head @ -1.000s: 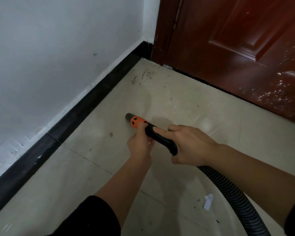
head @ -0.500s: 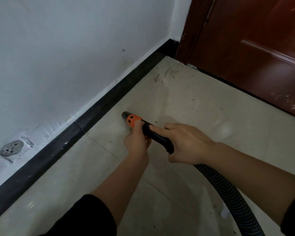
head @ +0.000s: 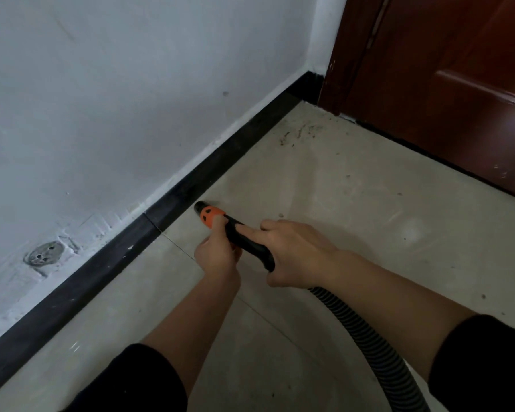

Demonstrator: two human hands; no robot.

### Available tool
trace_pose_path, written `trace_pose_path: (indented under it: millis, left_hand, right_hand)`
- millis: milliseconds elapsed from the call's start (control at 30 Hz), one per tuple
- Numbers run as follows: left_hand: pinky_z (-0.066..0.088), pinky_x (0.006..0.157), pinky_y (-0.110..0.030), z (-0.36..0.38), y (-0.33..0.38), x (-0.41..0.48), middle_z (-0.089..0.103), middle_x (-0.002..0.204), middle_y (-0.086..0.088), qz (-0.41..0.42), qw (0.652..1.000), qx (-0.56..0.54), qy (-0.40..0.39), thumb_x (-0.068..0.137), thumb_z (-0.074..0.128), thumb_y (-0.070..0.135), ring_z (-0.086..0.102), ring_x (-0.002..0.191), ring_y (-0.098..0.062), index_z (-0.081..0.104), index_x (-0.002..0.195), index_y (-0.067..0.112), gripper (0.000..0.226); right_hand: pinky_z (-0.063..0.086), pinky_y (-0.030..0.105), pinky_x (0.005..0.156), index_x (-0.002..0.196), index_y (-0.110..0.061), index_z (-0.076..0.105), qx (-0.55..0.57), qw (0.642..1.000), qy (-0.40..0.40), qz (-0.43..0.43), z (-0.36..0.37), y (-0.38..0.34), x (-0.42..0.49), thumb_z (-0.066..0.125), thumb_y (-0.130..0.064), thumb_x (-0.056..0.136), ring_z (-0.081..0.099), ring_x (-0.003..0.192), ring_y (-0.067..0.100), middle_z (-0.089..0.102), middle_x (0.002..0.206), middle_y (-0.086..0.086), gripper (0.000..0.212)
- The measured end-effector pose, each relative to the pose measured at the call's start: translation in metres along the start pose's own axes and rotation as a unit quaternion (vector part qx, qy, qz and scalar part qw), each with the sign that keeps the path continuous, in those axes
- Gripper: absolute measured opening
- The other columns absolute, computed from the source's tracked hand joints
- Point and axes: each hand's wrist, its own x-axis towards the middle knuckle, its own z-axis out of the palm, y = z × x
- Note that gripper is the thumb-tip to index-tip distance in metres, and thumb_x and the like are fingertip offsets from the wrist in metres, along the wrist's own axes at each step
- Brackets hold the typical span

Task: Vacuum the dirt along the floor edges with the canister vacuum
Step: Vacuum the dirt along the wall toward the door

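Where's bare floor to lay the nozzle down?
Bare tile lies between right hand and door, and between baseboard and left hand. Crowded: nozzle near the baseboard, dirt in the door corner, hose below the right hand.

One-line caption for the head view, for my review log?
Left hand and right hand hold the vacuum nozzle with its tip near the black baseboard; dirt lies by the door.

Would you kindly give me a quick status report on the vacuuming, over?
Left hand and right hand grip the nozzle. Tip close to black baseboard. Dirt near door not yet reached.
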Motion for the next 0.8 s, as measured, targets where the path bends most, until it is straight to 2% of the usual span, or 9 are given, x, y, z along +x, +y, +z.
trace_pose_path:
  millis: [200, 300, 433, 567, 667, 733, 800]
  left_hand:
    - [0.045, 0.057, -0.026, -0.001, -0.001, 0.002, 0.057, 0.071, -0.005, -0.002, 1.0, -0.003, 0.017, 0.089, 0.063, 0.023, 0.055, 0.062, -0.015, 0.056, 0.07, 0.009, 0.024]
    - [0.044, 0.055, -0.025, 0.002, -0.002, 0.003, 0.055, 0.068, -0.005, 0.002, 1.0, 0.008, 0.012, 0.088, 0.062, 0.022, 0.053, 0.059, -0.014, 0.055, 0.068, 0.009, 0.025]
    - [0.047, 0.057, -0.026, 0.016, -0.006, -0.002, 0.057, 0.068, -0.005, 0.003, 1.0, 0.027, -0.011, 0.089, 0.064, 0.025, 0.055, 0.059, -0.014, 0.056, 0.067, 0.008, 0.028]
    - [0.046, 0.053, -0.026, 0.04, -0.01, -0.011, 0.058, 0.068, -0.008, -0.007, 0.996, 0.065, -0.054, 0.089, 0.066, 0.025, 0.054, 0.056, -0.016, 0.059, 0.072, 0.006, 0.026]
    - [0.046, 0.048, -0.023, 0.062, -0.011, -0.017, 0.056, 0.061, -0.008, -0.018, 0.99, 0.104, -0.092, 0.088, 0.068, 0.023, 0.052, 0.05, -0.015, 0.06, 0.073, 0.003, 0.026]
    - [0.046, 0.05, -0.024, 0.08, -0.015, -0.02, 0.053, 0.053, -0.005, -0.029, 0.983, 0.136, -0.123, 0.087, 0.069, 0.024, 0.051, 0.046, -0.013, 0.061, 0.072, 0.002, 0.028]
    - [0.046, 0.053, -0.026, 0.099, -0.02, -0.022, 0.052, 0.054, -0.005, -0.035, 0.974, 0.163, -0.153, 0.087, 0.069, 0.024, 0.05, 0.044, -0.013, 0.062, 0.074, 0.0, 0.028]
  right_hand:
    - [0.025, 0.025, 0.054, 0.153, -0.034, 0.01, 0.004, 1.0, -0.007, -0.011, 0.002, 0.002, 0.003, 0.069, -0.03, 0.078, 0.036, 0.079, 0.013, 0.031, 0.092, -0.008, 0.095]
    - [0.031, 0.028, 0.062, 0.153, -0.034, 0.009, 0.005, 1.0, -0.011, -0.004, 0.002, 0.005, 0.002, 0.07, -0.031, 0.077, 0.036, 0.08, 0.013, 0.033, 0.093, -0.007, 0.097]
    - [0.034, 0.029, 0.061, 0.152, -0.035, 0.012, 0.005, 1.0, -0.003, 0.018, -0.002, 0.018, -0.008, 0.071, -0.031, 0.075, 0.041, 0.078, 0.014, 0.037, 0.093, -0.006, 0.097]
    - [0.039, 0.03, 0.061, 0.151, -0.038, 0.008, 0.014, 0.998, -0.002, 0.055, -0.008, 0.036, -0.026, 0.069, -0.028, 0.076, 0.045, 0.078, 0.017, 0.04, 0.093, -0.004, 0.097]
    - [0.036, 0.029, 0.06, 0.151, -0.04, 0.007, 0.016, 0.995, 0.019, 0.094, -0.012, 0.055, -0.039, 0.068, -0.029, 0.075, 0.042, 0.076, 0.017, 0.036, 0.09, -0.005, 0.098]
    - [0.031, 0.027, 0.054, 0.151, -0.04, 0.009, 0.017, 0.992, 0.031, 0.122, -0.012, 0.07, -0.048, 0.068, -0.03, 0.075, 0.041, 0.073, 0.017, 0.036, 0.089, -0.005, 0.097]
    - [0.026, 0.025, 0.049, 0.15, -0.041, 0.01, 0.019, 0.988, 0.035, 0.15, -0.01, 0.087, -0.058, 0.068, -0.031, 0.074, 0.04, 0.07, 0.015, 0.037, 0.088, -0.005, 0.096]
